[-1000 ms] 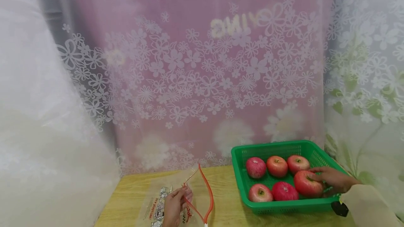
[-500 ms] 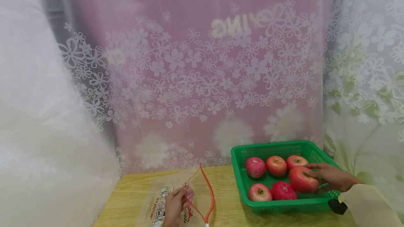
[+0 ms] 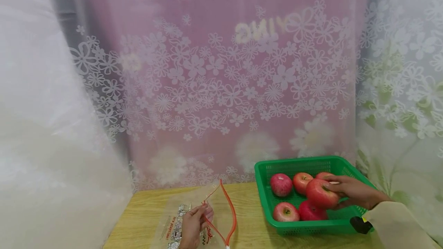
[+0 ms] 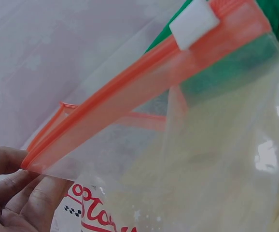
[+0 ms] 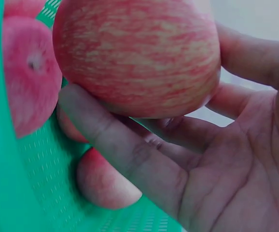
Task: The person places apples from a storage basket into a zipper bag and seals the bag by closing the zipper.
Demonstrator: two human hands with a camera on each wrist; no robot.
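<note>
My right hand [image 3: 356,192] grips a red apple [image 3: 322,193] above the green basket [image 3: 320,226], fingers and thumb around its sides. In the right wrist view the same apple [image 5: 139,53] fills the upper middle. Several other apples [image 3: 286,211] lie in the basket, one partly hidden under the held apple. At the left, my left hand [image 3: 194,224] pinches the orange rim of a clear zip bag [image 3: 221,218], whose mouth stands apart. The left wrist view shows the bag's white slider [image 4: 194,23] and the fingers [image 4: 6,162] at its orange strip.
The wooden table [image 3: 138,210] carries the bag and the basket. A pink flowered curtain [image 3: 207,87] hangs behind, with pale sheets at the left [image 3: 52,126] and right [image 3: 401,107]. A small black object [image 3: 360,224] is at the right sleeve.
The right hand has lifted the apple from the basket's right part and moved it left and slightly up, over the front apple. The left hand and the bag stay nearly still.
</note>
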